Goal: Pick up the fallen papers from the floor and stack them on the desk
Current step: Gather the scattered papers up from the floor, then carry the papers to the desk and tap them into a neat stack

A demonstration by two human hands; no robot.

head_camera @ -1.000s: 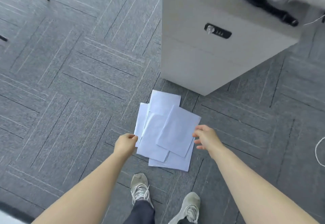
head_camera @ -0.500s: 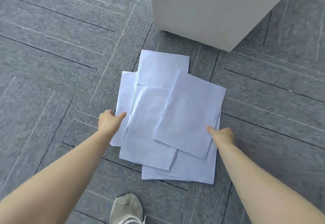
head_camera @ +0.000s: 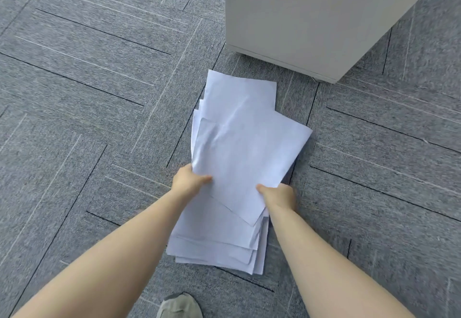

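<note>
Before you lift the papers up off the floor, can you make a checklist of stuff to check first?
1. Left hand gripping the papers: ok, thumb on top at the left edge.
2. Right hand gripping: ok, thumb on top at the right edge.
3. Sheets squared up: not ok, corners stick out at different angles.
4. Every sheet in the grip: cannot tell, the lowest sheets near the shoe may lie loose.
5. Room to lift: ok, the cabinet stands beyond the far end of the pile, not over it.
6. Stray sheets on the carpet: ok, none in view.
</note>
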